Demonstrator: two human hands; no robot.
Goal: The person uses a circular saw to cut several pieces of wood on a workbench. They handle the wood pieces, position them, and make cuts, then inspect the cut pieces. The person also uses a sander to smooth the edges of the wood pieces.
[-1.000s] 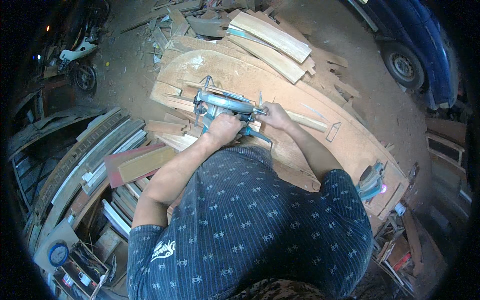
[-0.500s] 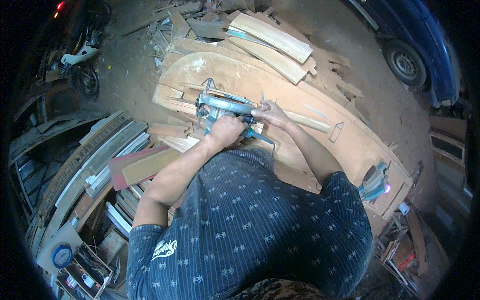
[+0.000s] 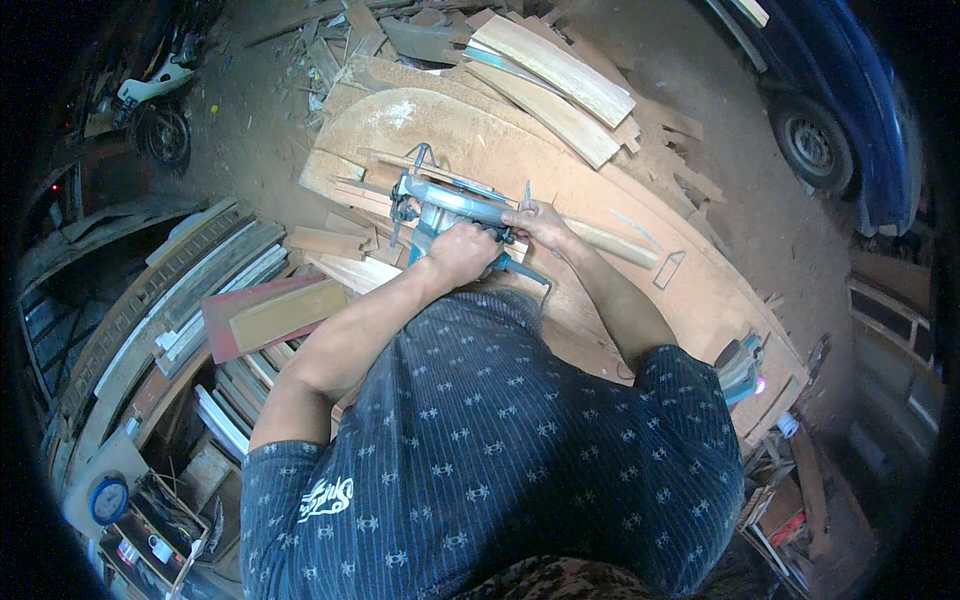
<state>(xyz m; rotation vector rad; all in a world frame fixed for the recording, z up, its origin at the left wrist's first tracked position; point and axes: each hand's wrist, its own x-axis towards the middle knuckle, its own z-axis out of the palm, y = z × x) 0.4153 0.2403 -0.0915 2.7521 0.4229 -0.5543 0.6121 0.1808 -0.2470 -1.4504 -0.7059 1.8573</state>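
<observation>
A circular saw [image 3: 455,200] with a silver guard and teal body lies across wooden strips on the large wooden table. My left hand [image 3: 465,250] is wrapped round its grip on the near side. At the right end of the guard, my right hand [image 3: 540,226] has its fingers closed against the saw; the exact part they pinch is hard to make out. A thin pointed stick [image 3: 527,190] shows just beyond those fingers; whether they hold it is unclear. The saw's dark cord [image 3: 535,275] loops out below the hands. A light wooden strip [image 3: 615,243] extends right from beside my right hand.
A sawdust-covered curved tabletop [image 3: 690,330] carries a second teal power tool [image 3: 740,370] at right. Long boards [image 3: 550,75] lie at the far side, scrap wood beyond. Stacked planks [image 3: 190,300] stand at left. A blue vehicle [image 3: 850,110] is at far right, a motorbike [image 3: 160,115] at far left.
My right hand's fingers have drawn in and closed at the saw's right end; before, they were more spread. My left hand keeps its grip. The whole view has shifted slightly.
</observation>
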